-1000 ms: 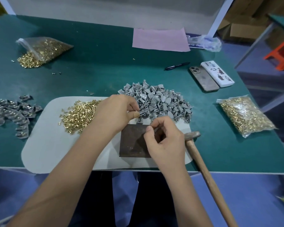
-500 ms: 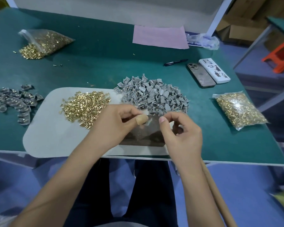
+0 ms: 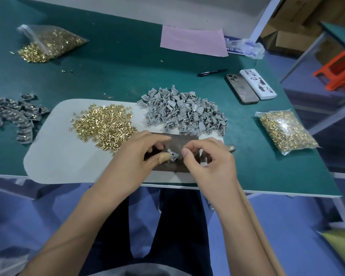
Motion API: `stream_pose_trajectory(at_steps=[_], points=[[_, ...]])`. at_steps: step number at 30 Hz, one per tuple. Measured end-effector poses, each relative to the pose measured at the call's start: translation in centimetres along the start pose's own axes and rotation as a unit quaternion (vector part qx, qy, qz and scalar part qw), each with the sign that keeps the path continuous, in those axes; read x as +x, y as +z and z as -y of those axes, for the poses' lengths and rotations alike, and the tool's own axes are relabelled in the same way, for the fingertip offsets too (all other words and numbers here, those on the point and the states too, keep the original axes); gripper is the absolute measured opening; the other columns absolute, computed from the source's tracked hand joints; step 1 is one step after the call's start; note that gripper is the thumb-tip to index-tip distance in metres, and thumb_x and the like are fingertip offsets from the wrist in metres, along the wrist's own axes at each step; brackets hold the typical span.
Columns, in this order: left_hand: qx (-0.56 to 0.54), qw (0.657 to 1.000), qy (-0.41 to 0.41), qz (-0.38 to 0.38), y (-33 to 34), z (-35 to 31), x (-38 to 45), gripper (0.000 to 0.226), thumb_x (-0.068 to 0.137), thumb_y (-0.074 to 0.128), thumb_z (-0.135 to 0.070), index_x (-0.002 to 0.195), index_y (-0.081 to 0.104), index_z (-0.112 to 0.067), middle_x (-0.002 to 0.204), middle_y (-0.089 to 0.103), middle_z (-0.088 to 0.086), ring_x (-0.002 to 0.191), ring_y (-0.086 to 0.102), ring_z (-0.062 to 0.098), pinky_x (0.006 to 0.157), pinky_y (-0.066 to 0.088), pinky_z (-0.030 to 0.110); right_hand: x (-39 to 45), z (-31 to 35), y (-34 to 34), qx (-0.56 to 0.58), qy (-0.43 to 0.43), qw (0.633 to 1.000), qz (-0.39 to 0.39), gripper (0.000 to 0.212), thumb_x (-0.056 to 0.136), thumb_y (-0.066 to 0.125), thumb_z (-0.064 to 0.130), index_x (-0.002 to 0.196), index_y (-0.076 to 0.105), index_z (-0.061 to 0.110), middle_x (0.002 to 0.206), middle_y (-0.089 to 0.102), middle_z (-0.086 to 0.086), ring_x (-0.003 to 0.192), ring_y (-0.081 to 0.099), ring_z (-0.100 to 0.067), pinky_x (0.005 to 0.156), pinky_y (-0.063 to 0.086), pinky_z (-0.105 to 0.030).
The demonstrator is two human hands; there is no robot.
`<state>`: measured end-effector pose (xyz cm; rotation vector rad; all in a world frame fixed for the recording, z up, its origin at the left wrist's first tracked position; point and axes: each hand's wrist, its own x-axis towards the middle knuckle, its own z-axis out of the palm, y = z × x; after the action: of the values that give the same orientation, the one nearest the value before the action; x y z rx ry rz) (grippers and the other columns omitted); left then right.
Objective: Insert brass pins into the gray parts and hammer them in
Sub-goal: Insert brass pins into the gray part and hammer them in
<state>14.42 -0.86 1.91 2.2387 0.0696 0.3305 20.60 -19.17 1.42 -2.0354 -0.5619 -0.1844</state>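
Observation:
My left hand [image 3: 139,154] pinches a single gray part [image 3: 173,155] between its bandaged thumb and fingers, just above the dark metal block [image 3: 179,142]. My right hand [image 3: 207,158] is close against the part's right side with thumb and forefinger curled together; whether a brass pin sits between them is hidden. A loose pile of brass pins [image 3: 105,124] lies on the white mat [image 3: 68,156], left of the hands. The heap of gray parts [image 3: 183,112] sits behind the block. The hammer [image 3: 231,148] shows only its head tip and wooden handle beside my right arm.
Finished gray parts [image 3: 10,114] lie at the far left. Bags of brass pins sit at the back left [image 3: 50,42] and at the right [image 3: 285,130]. Two phones [image 3: 251,86], a pen [image 3: 212,72] and pink paper [image 3: 193,41] lie behind. The table edge [image 3: 267,191] runs near my wrists.
My left hand has lifted a gray part from the heap and brought it toward me over the block. My right hand left the block and came up beside the part.

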Motion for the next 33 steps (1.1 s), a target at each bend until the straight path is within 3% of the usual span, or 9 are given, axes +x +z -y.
stream_pose_trajectory(at_steps=[2,7,13,19,24,28,33], points=[[-0.008,1.000,0.004,0.014,-0.4,0.1,0.0,0.033,0.084,0.077,-0.026,0.117,0.072,-0.028,0.093,0.062,-0.010,0.088,0.051,0.002,0.075,0.035,0.007,0.0,0.3,0.0,-0.002,0.000,1.000,0.007,0.011,0.084,0.073,0.019,0.083,0.073,0.030,0.082,0.064,0.013,0.085,0.058,-0.015,0.073,0.038,-0.022],[0.016,1.000,0.003,0.013,-0.4,-0.1,0.2,0.011,0.085,0.077,-0.031,0.095,0.077,-0.032,0.091,0.062,-0.013,0.084,0.053,0.004,0.071,0.038,0.014,0.0,1.4,-0.3,-0.016,0.009,0.999,0.051,0.011,0.085,0.076,0.016,0.081,0.074,0.027,0.080,0.063,0.011,0.088,0.057,-0.015,0.077,0.043,-0.027],[-0.004,1.000,-0.012,-0.008,0.0,0.1,0.1,0.010,0.082,0.079,-0.029,0.091,0.079,-0.033,0.086,0.061,-0.014,0.082,0.054,0.004,0.068,0.035,0.012,0.6,2.5,-0.3,-0.093,0.006,0.990,0.108,0.012,0.087,0.075,0.017,0.081,0.075,0.027,0.070,0.049,0.004,0.082,0.052,-0.013,0.075,0.042,-0.026],[-0.008,0.999,-0.020,-0.033,0.2,0.2,-0.1,0.010,0.082,0.080,-0.031,0.091,0.079,-0.034,0.082,0.060,-0.013,0.082,0.055,0.005,0.068,0.041,0.026,1.6,3.6,-0.5,-0.190,-0.055,0.969,0.150,0.011,0.089,0.072,0.016,0.080,0.076,0.021,0.060,0.037,0.011,0.072,0.043,-0.014,0.068,0.043,-0.037],[0.029,0.999,-0.019,-0.038,0.3,0.3,-0.1,0.007,0.082,0.078,-0.034,0.089,0.078,-0.035,0.078,0.057,-0.017,0.082,0.055,0.008,0.067,0.048,0.035,2.4,5.5,-0.2,-0.318,-0.109,0.917,0.213,0.017,0.094,0.059,0.019,0.082,0.070,0.013,0.072,0.040,0.006,0.085,0.047,-0.022,0.070,0.037,-0.036],[0.044,0.998,-0.017,-0.044,0.4,0.3,0.0,0.008,0.081,0.078,-0.034,0.089,0.078,-0.036,0.077,0.056,-0.019,0.080,0.055,0.008,0.065,0.049,0.036,2.8,6.1,-0.2,-0.343,-0.099,0.903,0.241,0.020,0.098,0.052,0.023,0.092,0.070,0.016,0.081,0.044,0.003,0.097,0.052,-0.023,0.071,0.031,-0.032],[0.043,0.998,-0.020,-0.047,0.5,0.5,-0.1,0.008,0.082,0.078,-0.036,0.090,0.078,-0.038,0.081,0.059,-0.019,0.083,0.056,0.008,0.066,0.049,0.035,2.8,4.8,-0.4,-0.289,-0.071,0.928,0.226,0.016,0.091,0.062,0.021,0.080,0.073,0.016,0.062,0.043,0.006,0.073,0.048,-0.022,0.072,0.043,-0.041]])
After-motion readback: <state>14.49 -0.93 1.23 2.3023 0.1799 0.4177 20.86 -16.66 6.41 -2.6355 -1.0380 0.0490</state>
